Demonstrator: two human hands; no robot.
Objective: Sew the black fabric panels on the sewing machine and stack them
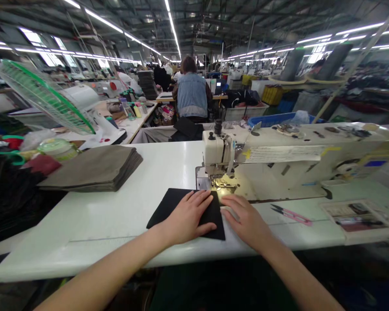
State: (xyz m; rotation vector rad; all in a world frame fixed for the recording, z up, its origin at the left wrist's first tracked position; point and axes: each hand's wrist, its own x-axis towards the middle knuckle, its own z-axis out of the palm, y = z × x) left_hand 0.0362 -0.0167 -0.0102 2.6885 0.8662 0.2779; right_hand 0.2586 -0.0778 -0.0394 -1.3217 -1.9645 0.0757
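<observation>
A black fabric panel [168, 207] lies on the white table in front of a sewing machine [220, 151], its far right corner close to the lit needle area. My left hand [192, 214] rests flat on the panel, fingers stretched toward the needle and thumb apart. Just off the panel's right edge is my right hand [243, 218], fingers loosely bent and thumb apart, with nothing visible in it. Whether its fingertips touch the panel's edge I cannot tell.
Pink-handled thread snips [293, 214] lie right of my right hand, beside a tray of small parts [359, 218]. A stack of grey-brown fabric panels [94, 168] sits on the left, near a green fan [45, 95]. Ahead, a person in a denim vest [192, 95] faces away.
</observation>
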